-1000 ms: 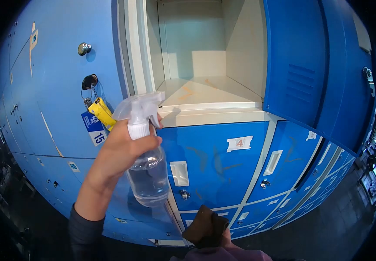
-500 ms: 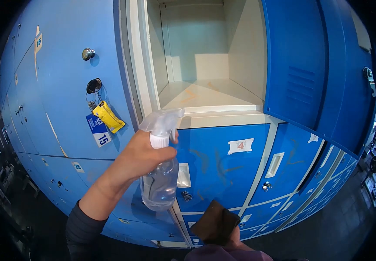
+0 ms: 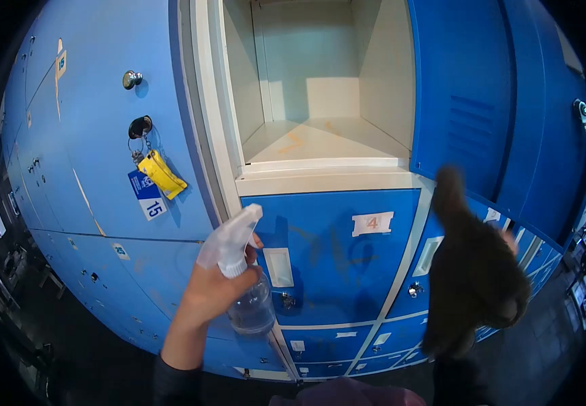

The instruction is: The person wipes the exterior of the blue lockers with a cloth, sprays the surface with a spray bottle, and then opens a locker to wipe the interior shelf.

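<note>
Your right hand [image 3: 503, 271], fingers wrapped in a dark cloth [image 3: 472, 271], lies right of and below the open locker [image 3: 320, 88]; left hand [image 3: 215, 294] grips the spray bottle [image 3: 242, 277], tilted

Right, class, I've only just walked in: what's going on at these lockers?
A person stands before a bank of blue lockers. The left hand grips a clear spray bottle by its neck, nozzle tilted up and to the right. The right hand is mostly hidden behind a dark brown cloth it holds up, blurred, in front of the lower doors. One locker compartment above stands open with its door swung right; nothing shows inside. A key with yellow and blue tags hangs in the neighbouring door.
</note>
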A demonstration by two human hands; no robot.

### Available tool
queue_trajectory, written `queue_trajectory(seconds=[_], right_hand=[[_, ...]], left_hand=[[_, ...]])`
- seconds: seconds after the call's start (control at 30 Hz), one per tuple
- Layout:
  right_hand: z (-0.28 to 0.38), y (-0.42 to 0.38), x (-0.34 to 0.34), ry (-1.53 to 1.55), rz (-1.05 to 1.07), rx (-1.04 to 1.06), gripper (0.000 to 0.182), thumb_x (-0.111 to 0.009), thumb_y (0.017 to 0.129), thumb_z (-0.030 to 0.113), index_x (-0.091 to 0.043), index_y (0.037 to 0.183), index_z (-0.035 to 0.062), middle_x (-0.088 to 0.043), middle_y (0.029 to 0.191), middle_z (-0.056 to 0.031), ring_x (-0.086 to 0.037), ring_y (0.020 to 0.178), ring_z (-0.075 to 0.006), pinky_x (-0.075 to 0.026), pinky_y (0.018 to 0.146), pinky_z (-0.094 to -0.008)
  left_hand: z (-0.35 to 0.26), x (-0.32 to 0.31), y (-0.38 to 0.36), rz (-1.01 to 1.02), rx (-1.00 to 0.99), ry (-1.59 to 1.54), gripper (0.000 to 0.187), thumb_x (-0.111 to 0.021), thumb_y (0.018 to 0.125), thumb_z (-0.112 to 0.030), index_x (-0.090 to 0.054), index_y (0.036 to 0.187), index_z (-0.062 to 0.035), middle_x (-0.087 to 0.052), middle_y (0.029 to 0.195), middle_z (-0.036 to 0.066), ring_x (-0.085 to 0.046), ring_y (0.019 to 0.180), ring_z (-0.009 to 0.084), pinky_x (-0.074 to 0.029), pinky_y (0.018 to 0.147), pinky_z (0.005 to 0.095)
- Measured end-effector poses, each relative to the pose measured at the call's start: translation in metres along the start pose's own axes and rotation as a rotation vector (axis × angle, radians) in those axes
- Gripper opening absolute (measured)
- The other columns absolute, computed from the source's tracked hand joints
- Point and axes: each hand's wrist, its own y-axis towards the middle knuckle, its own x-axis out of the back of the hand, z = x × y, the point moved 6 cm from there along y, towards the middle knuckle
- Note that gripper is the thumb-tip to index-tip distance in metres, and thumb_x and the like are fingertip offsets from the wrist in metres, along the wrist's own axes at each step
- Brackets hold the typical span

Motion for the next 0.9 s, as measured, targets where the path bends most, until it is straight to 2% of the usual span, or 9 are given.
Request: queue_trajectory(seconds=[0.13, 0.17, 0.23, 0.3, 0.33, 0.43, 0.57, 0.6, 0.9], right_hand=[[0.025, 0.109, -0.037, -0.134, 0.016, 0.533, 0.041, -0.068, 0.084, 0.034, -0.062, 0.118, 0.0114, -0.061, 0.122, -0.0127, -0.058, 0.113, -0.0317, -0.042, 0.101, -0.0427], [0.024, 0.126, -0.052, -0.166, 0.061, 0.521, 0.036, -0.07, 0.081, 0.033, -0.065, 0.11, 0.012, -0.062, 0.119, -0.0123, -0.058, 0.11, -0.0321, -0.043, 0.097, -0.0423], [0.003, 0.14, -0.091, -0.314, 0.125, 0.492, 0.04, -0.066, 0.085, 0.039, -0.064, 0.114, 0.0106, -0.062, 0.119, -0.0128, -0.058, 0.11, -0.0331, -0.044, 0.095, -0.0438], [-0.038, 0.131, -0.133, -0.375, 0.561, 0.206, 0.046, -0.057, 0.092, 0.045, -0.063, 0.12, 0.0086, -0.063, 0.119, -0.0136, -0.058, 0.111, -0.0344, -0.044, 0.095, -0.0443], [-0.059, 0.12, -0.15, -0.344, 1.011, -0.006, 0.054, -0.046, 0.099, 0.051, -0.06, 0.128, 0.0078, -0.063, 0.122, -0.0169, -0.057, 0.116, -0.0366, -0.044, 0.098, -0.0436], [-0.07, 0.12, -0.16, -0.186, 1.177, -0.216, 0.058, -0.042, 0.102, 0.049, -0.052, 0.137, 0.0036, -0.06, 0.127, -0.0209, -0.055, 0.119, -0.037, -0.041, 0.104, -0.0422], [-0.068, 0.115, -0.169, -0.268, 1.345, -0.289, 0.07, -0.029, 0.103, 0.058, -0.037, 0.15, 0.0063, -0.047, 0.146, -0.0212, -0.044, 0.136, -0.037, -0.035, 0.113, -0.0413], [-0.071, 0.104, -0.176, -0.42, 1.358, -0.217, 0.073, -0.023, 0.1, 0.064, -0.029, 0.154, 0.0155, -0.036, 0.156, -0.0124, -0.035, 0.143, -0.0326, -0.029, 0.118, -0.043], [-0.096, 0.112, -0.224, -0.321, 1.537, -0.419, 0.061, -0.016, 0.105, 0.047, -0.021, 0.157, 0.017, -0.024, 0.161, -0.0095, -0.02, 0.149, -0.0304, -0.019, 0.122, -0.0427]], left_hand=[[0.032, -0.008, -0.025, -0.066, 0.04, -0.192, 0.061, -0.065, 0.072, 0.01, -0.054, 0.131, -0.0024, -0.059, 0.107, 0.004, -0.058, 0.095, 0.013, -0.05, 0.082, 0.0285], [0.038, -0.009, -0.029, -0.084, 0.046, -0.199, 0.06, -0.065, 0.073, 0.01, -0.054, 0.131, -0.0024, -0.059, 0.108, 0.004, -0.06, 0.096, 0.0136, -0.05, 0.082, 0.0285], [0.043, -0.012, -0.036, -0.108, 0.06, -0.19, 0.06, -0.064, 0.073, 0.01, -0.054, 0.131, -0.002, -0.059, 0.109, 0.005, -0.062, 0.098, 0.015, -0.051, 0.081, 0.0285], [0.045, -0.01, -0.04, -0.121, 0.07, -0.151, 0.06, -0.063, 0.073, 0.01, -0.053, 0.131, -0.0013, -0.059, 0.109, 0.006, -0.063, 0.099, 0.0166, -0.051, 0.08, 0.0284], [0.046, -0.008, -0.042, -0.114, 0.084, -0.188, 0.06, -0.063, 0.074, 0.011, -0.053, 0.132, -0.0007, -0.06, 0.109, 0.007, -0.064, 0.098, 0.0175, -0.051, 0.079, 0.0287], [0.052, 0.001, -0.045, -0.072, 0.121, -0.265, 0.061, -0.061, 0.074, 0.012, -0.051, 0.133, 0.0011, -0.06, 0.111, 0.009, -0.066, 0.095, 0.0201, -0.052, 0.076, 0.0298], [0.061, 0.021, -0.048, 0.001, 0.15, -0.304, 0.058, -0.06, 0.073, 0.015, -0.052, 0.129, 0.0037, -0.063, 0.111, 0.014, -0.069, 0.092, 0.0228, -0.054, 0.076, 0.0328], [0.063, 0.026, -0.048, 0.01, 0.154, -0.32, 0.057, -0.06, 0.073, 0.015, -0.053, 0.128, 0.0039, -0.063, 0.11, 0.014, -0.069, 0.092, 0.023, -0.054, 0.076, 0.0333], [0.09, 0.039, -0.035, 0.382, 0.087, -0.58, 0.048, -0.069, 0.071, 0.017, -0.056, 0.116, 0.0044, -0.064, 0.107, 0.02, -0.07, 0.091, 0.0288, -0.055, 0.08, 0.0373]])
